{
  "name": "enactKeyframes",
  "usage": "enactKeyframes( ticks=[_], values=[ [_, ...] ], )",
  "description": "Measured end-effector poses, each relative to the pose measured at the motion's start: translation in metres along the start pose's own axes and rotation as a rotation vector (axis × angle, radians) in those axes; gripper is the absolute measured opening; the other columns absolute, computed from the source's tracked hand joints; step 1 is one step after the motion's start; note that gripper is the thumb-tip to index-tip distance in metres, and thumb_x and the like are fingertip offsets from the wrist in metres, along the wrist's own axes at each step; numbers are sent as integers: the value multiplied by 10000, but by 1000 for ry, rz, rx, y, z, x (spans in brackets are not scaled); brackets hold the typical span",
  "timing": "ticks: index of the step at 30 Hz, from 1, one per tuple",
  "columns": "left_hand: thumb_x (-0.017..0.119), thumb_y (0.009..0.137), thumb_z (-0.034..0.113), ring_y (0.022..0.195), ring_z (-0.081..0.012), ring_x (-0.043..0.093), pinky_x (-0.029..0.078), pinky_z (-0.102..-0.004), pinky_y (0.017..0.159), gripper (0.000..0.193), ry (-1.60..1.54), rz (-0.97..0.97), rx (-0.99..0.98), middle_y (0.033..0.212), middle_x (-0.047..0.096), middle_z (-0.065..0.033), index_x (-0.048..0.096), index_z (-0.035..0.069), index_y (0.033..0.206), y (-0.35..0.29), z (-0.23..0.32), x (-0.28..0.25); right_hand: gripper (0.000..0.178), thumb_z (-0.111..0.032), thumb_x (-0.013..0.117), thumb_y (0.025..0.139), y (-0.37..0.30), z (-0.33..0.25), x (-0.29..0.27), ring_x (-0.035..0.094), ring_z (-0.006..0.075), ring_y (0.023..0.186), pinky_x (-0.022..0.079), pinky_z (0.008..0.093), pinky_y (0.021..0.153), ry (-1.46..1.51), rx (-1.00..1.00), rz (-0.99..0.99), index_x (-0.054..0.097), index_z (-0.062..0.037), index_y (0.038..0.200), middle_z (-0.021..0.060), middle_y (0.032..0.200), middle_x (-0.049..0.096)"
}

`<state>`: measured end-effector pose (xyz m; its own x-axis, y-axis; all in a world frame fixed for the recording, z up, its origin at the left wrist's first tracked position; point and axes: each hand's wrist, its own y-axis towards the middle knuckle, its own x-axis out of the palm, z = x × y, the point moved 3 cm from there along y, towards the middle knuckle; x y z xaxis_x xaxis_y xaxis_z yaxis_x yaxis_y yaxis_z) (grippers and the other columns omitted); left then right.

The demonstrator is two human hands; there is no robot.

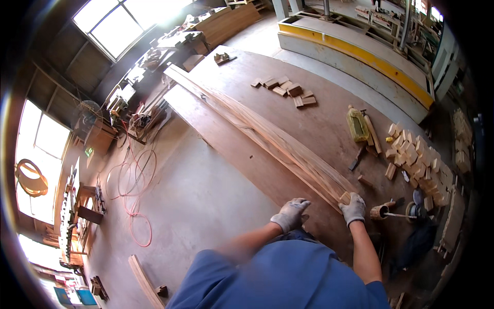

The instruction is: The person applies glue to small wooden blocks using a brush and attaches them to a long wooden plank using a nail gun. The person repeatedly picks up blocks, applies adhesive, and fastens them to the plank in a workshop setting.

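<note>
A bundle of long wooden strips (267,139) runs diagonally across the large brown worktable (226,131), from its far left corner to its near edge. At the near end, my right hand (354,207), in a pale work glove, is closed round the end of the strips. How many strips it grips cannot be made out. My left hand (292,213), gloved as well, hovers by the table's near edge, left of the strips. Its fingers point to the right with the thumb apart, and nothing shows in it.
Several small wood blocks (294,89) lie mid-table; more are piled (417,159) at the right. Nearby are a yellowish plastic jug (357,123), a hammer-like tool (371,134) and a brown cup (379,211). A red hose (135,206) coils on the floor at left. A yellow-striped machine (355,51) stands beyond.
</note>
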<state>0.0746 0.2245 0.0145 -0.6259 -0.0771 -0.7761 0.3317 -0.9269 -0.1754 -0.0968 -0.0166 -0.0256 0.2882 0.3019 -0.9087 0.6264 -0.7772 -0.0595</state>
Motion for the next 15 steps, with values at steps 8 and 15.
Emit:
enactKeyframes(
  ticks=[8, 15],
  values=[
    [741, 928, 347, 1303, -386, 606, 484, -474, 1127, 560, -90, 26, -146, 1411, 635, -181, 624, 102, 1417, -8, -37, 1, 585, -233, 947, 624, 4, -7, 6, 656, 408, 1130, 531, 483, 996, 46, 5, -6, 643, -65, 1094, 209, 1156, 698],
    [744, 937, 393, 1239, -357, 665, 496, -441, 1107, 570, -271, 52, -246, 1359, 697, -169, 663, 63, 1395, 38, -114, -44, 616, -212, 954, 569, 2, -10, 16, 614, 412, 1152, 508, 487, 1024, -51, 128, 2, 617, -75, 1065, 203, 1152, 659]
  ],
)
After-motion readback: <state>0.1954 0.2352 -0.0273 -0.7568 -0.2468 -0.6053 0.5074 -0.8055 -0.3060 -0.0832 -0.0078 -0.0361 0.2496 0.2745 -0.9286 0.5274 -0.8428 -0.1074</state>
